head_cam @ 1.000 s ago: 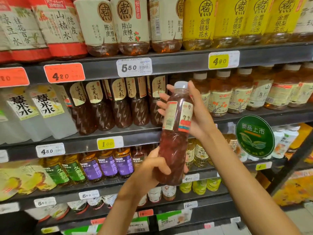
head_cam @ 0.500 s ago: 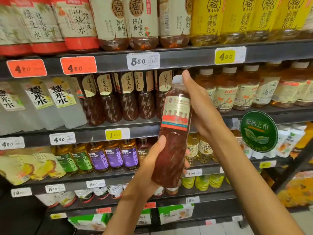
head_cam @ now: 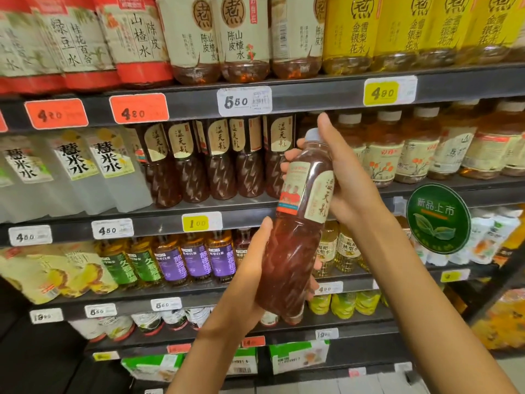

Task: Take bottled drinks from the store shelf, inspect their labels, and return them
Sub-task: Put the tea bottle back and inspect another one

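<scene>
the left hand [head_cam: 250,268] wraps the lower body of a bottle [head_cam: 295,231] of dark red drink, thumb up along its left side and fingers [head_cam: 314,281] curled round behind. the right hand [head_cam: 345,177] grips the upper part, palm against the bottle's right side, fingertips showing past the left edge near the neck and one finger stretched up beyond the pale cap [head_cam: 312,135]. the bottle is held in the air in front of the shelf [head_cam: 312,95], leaning slightly to the right at the top, its cream and red label [head_cam: 305,191] turned toward the camera. just behind the right hand's fingers stands a row of matching dark bottles [head_cam: 221,160]. left of them are cloudy white bottles [head_cam: 108,172]; right of the hands, amber bottles [head_cam: 409,149]. a round green sign [head_cam: 439,218] hangs just right of the right wrist. above the fingers sit a white price tag [head_cam: 245,100] and a yellow price tag [head_cam: 389,91].
</scene>
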{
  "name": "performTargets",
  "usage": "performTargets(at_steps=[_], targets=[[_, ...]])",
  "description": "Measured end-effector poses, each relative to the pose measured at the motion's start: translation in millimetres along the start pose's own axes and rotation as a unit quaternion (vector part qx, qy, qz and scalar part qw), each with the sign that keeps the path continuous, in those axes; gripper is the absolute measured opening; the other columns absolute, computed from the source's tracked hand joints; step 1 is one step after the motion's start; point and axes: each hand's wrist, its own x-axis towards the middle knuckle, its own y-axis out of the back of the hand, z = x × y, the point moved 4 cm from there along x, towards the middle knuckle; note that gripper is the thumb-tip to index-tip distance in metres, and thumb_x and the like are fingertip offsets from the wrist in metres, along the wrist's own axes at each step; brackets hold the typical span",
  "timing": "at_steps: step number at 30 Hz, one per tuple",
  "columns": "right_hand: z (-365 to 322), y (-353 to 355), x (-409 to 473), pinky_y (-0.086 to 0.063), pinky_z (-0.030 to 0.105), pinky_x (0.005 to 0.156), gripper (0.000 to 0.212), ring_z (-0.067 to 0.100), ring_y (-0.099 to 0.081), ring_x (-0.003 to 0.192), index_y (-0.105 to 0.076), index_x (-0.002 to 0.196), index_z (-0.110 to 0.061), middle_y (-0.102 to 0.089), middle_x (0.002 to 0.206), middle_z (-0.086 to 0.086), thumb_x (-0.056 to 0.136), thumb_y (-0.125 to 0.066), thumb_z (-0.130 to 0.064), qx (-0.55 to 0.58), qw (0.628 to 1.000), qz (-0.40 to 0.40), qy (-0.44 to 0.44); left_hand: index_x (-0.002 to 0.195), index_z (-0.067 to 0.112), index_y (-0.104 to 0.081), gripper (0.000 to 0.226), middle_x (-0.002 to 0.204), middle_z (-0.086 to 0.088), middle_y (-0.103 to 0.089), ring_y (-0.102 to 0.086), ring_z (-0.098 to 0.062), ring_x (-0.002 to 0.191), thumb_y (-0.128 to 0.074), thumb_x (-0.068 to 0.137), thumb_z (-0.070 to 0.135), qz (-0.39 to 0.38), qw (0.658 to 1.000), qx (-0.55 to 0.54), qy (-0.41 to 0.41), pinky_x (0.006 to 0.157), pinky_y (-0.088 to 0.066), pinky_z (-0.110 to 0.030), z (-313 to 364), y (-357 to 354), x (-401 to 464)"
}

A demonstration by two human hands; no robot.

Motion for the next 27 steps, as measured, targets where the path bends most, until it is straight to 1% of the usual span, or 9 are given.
performTargets(at_steps=[3, 8, 10, 12, 17, 20, 23, 25, 27], targets=[[2, -2, 0, -0.055, 0.037, 0.074, 0.051, 0.025, -0.07, 0.082, -0.059, 0.106, -0.008, -0.072, 0.086, 0.011, 0.091, -0.05, -0.055, 0.015, 0.999, -0.022, -0.019, 0.116, 0.001, -0.06, 0.07, 0.085, -0.015, -0.064, -0.065, -0.024, 0.064, -0.041, 0.09, 0.063, -0.044, 0.997, -0.068, 0.011, 0.06, -0.056, -0.033, 0, -8, -5], [9, -15, 0, -0.056, 0.036, 0.083, 0.046, 0.024, -0.068, 0.087, -0.058, 0.097, -0.007, -0.069, 0.09, 0.01, 0.087, -0.052, -0.051, 0.181, 0.975, -0.108, -0.069, 0.114, 0.0, -0.056, 0.062, 0.085, -0.011, -0.064, -0.064, -0.019, 0.066, -0.036, 0.094, 0.055, -0.151, 0.968, -0.193, 0.056, 0.06, -0.056, -0.03, 2, -30, -13], [13, -18, 3, -0.055, 0.032, 0.079, 0.043, 0.02, -0.066, 0.08, -0.058, 0.09, -0.009, -0.067, 0.084, 0.006, 0.087, -0.052, -0.052, 0.223, 0.964, -0.118, -0.086, 0.115, -0.002, -0.057, 0.056, 0.088, -0.012, -0.065, -0.065, -0.02, 0.07, -0.045, 0.095, 0.049, -0.184, 0.955, -0.226, 0.06, 0.064, -0.056, -0.031, 2, -38, -13], [16, -17, 4, -0.054, 0.029, 0.073, 0.042, 0.017, -0.063, 0.072, -0.056, 0.085, -0.01, -0.063, 0.078, 0.004, 0.09, -0.05, -0.051, 0.223, 0.964, -0.114, -0.089, 0.114, -0.004, -0.057, 0.051, 0.089, -0.014, -0.064, -0.064, -0.022, 0.072, -0.054, 0.093, 0.042, -0.196, 0.946, -0.251, 0.064, 0.066, -0.056, -0.031, 2, -40, -13], [28, -8, 8, -0.053, 0.029, 0.066, 0.044, 0.017, -0.062, 0.066, -0.059, 0.081, -0.01, -0.062, 0.074, 0.003, 0.09, -0.052, -0.052, 0.213, 0.968, -0.073, -0.112, 0.112, -0.008, -0.057, 0.05, 0.087, -0.017, -0.063, -0.064, -0.025, 0.07, -0.061, 0.089, 0.037, -0.156, 0.942, -0.283, 0.09, 0.064, -0.056, -0.033, -1, -40, -15], [36, -1, 11, -0.053, 0.031, 0.065, 0.043, 0.019, -0.063, 0.066, -0.055, 0.084, -0.01, -0.063, 0.072, 0.004, 0.088, -0.055, -0.053, 0.198, 0.97, -0.037, -0.139, 0.112, -0.005, -0.058, 0.059, 0.082, -0.016, -0.065, -0.065, -0.024, 0.066, -0.042, 0.095, 0.05, -0.082, 0.96, -0.249, 0.104, 0.061, -0.057, -0.031, -4, -34, -15], [44, 6, 12, -0.055, 0.031, 0.061, 0.045, 0.02, -0.064, 0.065, -0.051, 0.098, -0.008, -0.063, 0.072, 0.006, 0.088, -0.056, -0.052, 0.198, 0.964, -0.007, -0.176, 0.114, -0.003, -0.051, 0.063, 0.083, -0.018, -0.065, -0.067, -0.025, 0.066, -0.033, 0.094, 0.054, -0.057, 0.959, -0.259, 0.1, 0.06, -0.058, -0.033, -4, -34, -14], [48, 11, 12, -0.055, 0.031, 0.059, 0.048, 0.021, -0.065, 0.064, -0.053, 0.1, -0.005, -0.063, 0.074, 0.008, 0.088, -0.056, -0.051, 0.2, 0.96, 0.015, -0.196, 0.115, -0.004, -0.053, 0.064, 0.085, -0.019, -0.065, -0.067, -0.025, 0.067, -0.038, 0.093, 0.054, -0.053, 0.958, -0.265, 0.095, 0.06, -0.059, -0.033, -3, -34, -14], [52, 16, 12, -0.056, 0.032, 0.057, 0.05, 0.023, -0.067, 0.063, -0.057, 0.099, -0.001, -0.066, 0.075, 0.01, 0.088, -0.058, -0.05, 0.211, 0.952, 0.04, -0.219, 0.115, -0.006, -0.055, 0.061, 0.087, -0.021, -0.065, -0.067, -0.026, 0.068, -0.051, 0.09, 0.05, -0.065, 0.952, -0.283, 0.094, 0.061, -0.059, -0.034, 0, -33, -16]])
